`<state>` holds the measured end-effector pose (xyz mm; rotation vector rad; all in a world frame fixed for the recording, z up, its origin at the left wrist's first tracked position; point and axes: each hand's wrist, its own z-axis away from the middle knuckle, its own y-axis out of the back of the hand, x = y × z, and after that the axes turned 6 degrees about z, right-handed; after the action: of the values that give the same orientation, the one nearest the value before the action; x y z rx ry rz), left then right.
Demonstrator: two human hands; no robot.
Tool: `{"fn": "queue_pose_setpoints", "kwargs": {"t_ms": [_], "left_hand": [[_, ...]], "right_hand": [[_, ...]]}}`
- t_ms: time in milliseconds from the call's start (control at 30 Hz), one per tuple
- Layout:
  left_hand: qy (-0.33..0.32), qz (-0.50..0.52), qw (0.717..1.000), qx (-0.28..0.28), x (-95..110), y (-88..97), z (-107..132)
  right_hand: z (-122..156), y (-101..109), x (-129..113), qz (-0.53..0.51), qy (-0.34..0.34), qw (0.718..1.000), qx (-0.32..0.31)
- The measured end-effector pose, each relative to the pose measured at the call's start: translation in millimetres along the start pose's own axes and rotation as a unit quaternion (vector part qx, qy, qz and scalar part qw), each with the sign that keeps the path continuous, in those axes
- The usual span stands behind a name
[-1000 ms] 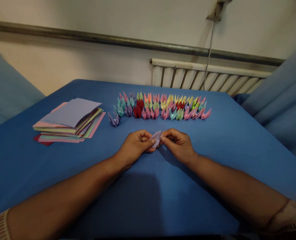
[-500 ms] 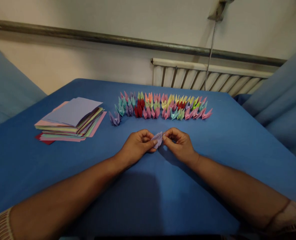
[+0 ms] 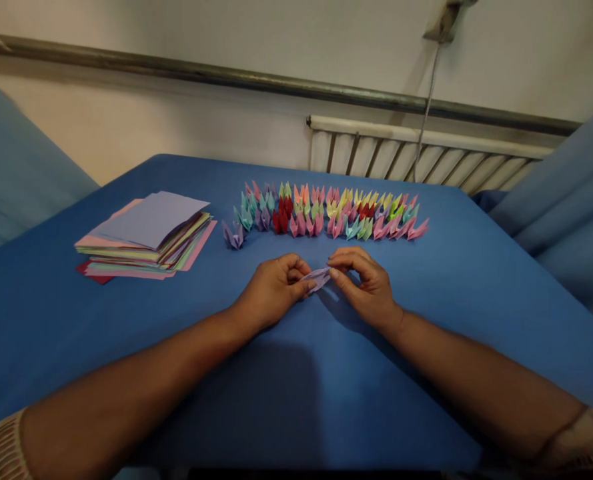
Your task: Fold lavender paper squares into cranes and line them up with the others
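A small piece of folded lilac paper [image 3: 319, 278] is held above the blue cloth between my two hands. My left hand [image 3: 279, 288] is closed, pinching its left end between thumb and fingers. At the right tip, my right hand [image 3: 363, 287] pinches the paper with thumb and index finger, its other fingers curled loosely. Just beyond the hands stand rows of folded paper cranes [image 3: 306, 223] in pink, red, yellow, green and teal. One lilac crane [image 3: 233, 235] stands at the near left end of the rows.
A stack of coloured paper sheets [image 3: 151, 223], lilac on top, lies to the left on the blue-covered table [image 3: 401, 400]. Behind the table are a metal pipe [image 3: 236, 79], a radiator [image 3: 376, 130] and a hanging cord [image 3: 427, 107]. Blue curtains [image 3: 571, 207] hang at both sides.
The folded paper has tilted flatter between my hands. My right fingers have lifted and opened slightly around its tip. The whole view has shifted a little.
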<state>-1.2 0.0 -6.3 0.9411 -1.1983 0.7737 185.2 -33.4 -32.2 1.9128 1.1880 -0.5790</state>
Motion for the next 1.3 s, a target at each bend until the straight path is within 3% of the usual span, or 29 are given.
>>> {"fn": "queue_pose_setpoints", "kwargs": {"t_ms": [200, 467, 633, 767, 900, 1033, 1300], "left_hand": [[-0.078, -0.188, 0.979, -0.012, 0.1, 3.3, 1.8], [-0.107, -0.252, 0.959, -0.068, 0.4, 0.1, 4.5], [-0.076, -0.182, 0.976, -0.095, 2.6, -2.3, 5.0], [0.012, -0.020, 0.992, -0.125, -2.8, -7.1, 4.4], [0.082, 0.096, 0.986, -0.113, -4.1, -9.8, 4.5], [0.087, 0.112, 0.986, -0.086, -1.1, -8.8, 3.8], [0.069, 0.074, 0.990, -0.098, -4.5, -9.3, 3.6]], "right_hand": [[1.5, 2.1, -1.6, 0.039, 0.042, 0.998, -0.030], [1.4, 2.6, -5.7, 0.030, 0.058, 0.996, -0.053], [2.6, 1.1, -7.0, 0.021, 0.056, 0.996, -0.064], [2.3, -1.3, -3.9, 0.004, 0.032, 0.998, -0.058], [1.5, -2.4, 0.1, -0.034, 0.001, 0.996, -0.087], [1.9, -3.4, 2.2, -0.032, 0.004, 0.994, -0.107], [1.6, -4.1, 1.6, -0.029, 0.017, 0.994, -0.102]]}}
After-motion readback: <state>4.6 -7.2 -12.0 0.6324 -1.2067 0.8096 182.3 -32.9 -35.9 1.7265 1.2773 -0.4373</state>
